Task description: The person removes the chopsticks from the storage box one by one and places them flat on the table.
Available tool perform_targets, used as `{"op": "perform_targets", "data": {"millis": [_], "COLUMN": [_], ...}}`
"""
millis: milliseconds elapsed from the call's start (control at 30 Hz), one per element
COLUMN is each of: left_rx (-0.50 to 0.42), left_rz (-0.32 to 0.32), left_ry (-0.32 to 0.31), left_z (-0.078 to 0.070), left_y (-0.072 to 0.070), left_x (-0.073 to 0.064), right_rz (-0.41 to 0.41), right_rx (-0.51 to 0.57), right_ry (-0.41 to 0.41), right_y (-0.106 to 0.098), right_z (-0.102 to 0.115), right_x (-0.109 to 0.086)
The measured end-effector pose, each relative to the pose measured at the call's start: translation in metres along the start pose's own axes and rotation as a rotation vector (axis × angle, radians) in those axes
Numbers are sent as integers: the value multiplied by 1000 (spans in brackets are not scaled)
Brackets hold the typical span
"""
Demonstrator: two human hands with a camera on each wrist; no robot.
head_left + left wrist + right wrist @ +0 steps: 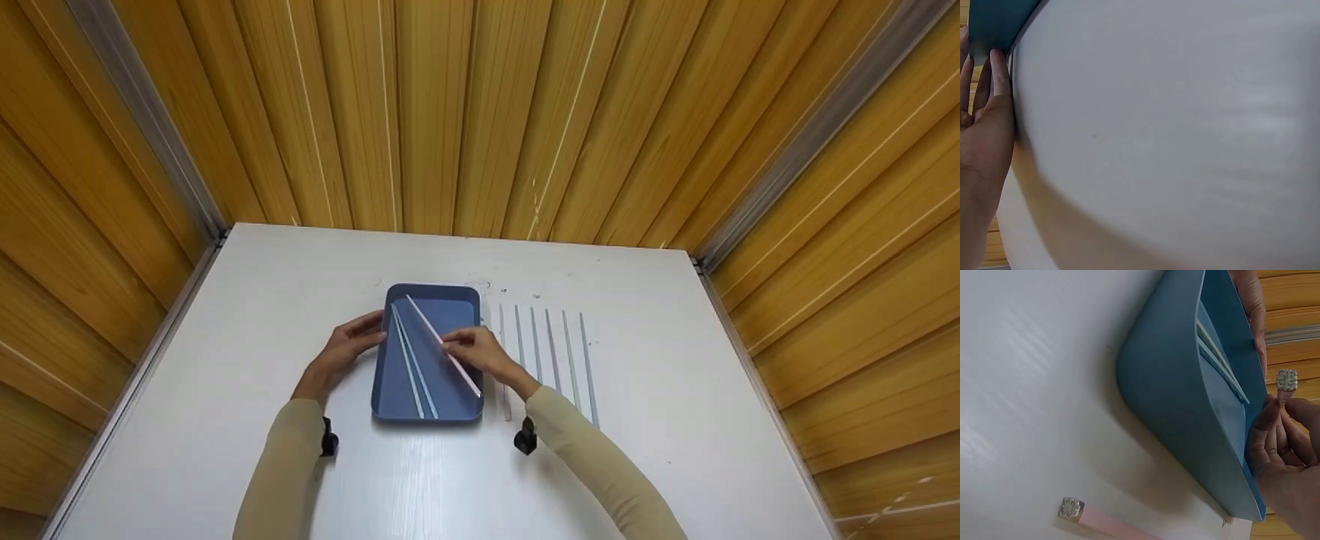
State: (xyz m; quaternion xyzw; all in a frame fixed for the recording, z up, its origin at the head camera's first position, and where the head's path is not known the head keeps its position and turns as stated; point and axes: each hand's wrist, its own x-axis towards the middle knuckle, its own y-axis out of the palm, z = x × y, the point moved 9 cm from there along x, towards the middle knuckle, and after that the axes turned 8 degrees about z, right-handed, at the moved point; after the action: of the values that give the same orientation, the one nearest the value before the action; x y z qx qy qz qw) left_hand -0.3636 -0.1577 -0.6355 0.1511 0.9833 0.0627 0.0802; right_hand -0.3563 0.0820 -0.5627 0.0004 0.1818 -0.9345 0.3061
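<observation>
My right hand (480,351) pinches a pink chopstick (424,316) between thumb and fingers, slanted over a blue rectangular tray (427,420). In the right wrist view the patterned silver end (1287,379) of this chopstick stands up above the fingertips. Two pale chopsticks, one greenish (407,360) and one bluish (420,371), lie inside the tray, almost meeting at their far ends. Against the tray's left side rests my left hand (346,346), thumb and fingers stretched out and touching the wall. In the left wrist view these fingers (999,73) lie along the tray's outer side.
Right of the tray, several chopsticks (550,337) lie side by side on the white table (660,375). Nearest the tray is another pink chopstick (1112,524) with a silver end. My right forearm crosses over part of this row. Wood-patterned walls (465,112) surround the table.
</observation>
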Motion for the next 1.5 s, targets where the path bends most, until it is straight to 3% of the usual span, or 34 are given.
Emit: {"op": "perform_targets", "data": {"millis": [267, 733, 1267, 1500], "left_rx": [-1, -6, -9, 5], "left_rz": [-12, -2, 9, 5], "left_ry": [-12, -23, -24, -26], "left_z": [0, 2, 1, 2], "left_y": [-1, -1, 1, 0], "left_x": [-1, -1, -1, -2], "right_rz": [8, -11, -116, -153], "right_rx": [64, 160, 169, 109], "right_ry": [-28, 9, 68, 111], "right_y": [-8, -27, -84, -110], "right_z": [-4, -7, -23, -36], "right_x": [-12, -34, -73, -95]}}
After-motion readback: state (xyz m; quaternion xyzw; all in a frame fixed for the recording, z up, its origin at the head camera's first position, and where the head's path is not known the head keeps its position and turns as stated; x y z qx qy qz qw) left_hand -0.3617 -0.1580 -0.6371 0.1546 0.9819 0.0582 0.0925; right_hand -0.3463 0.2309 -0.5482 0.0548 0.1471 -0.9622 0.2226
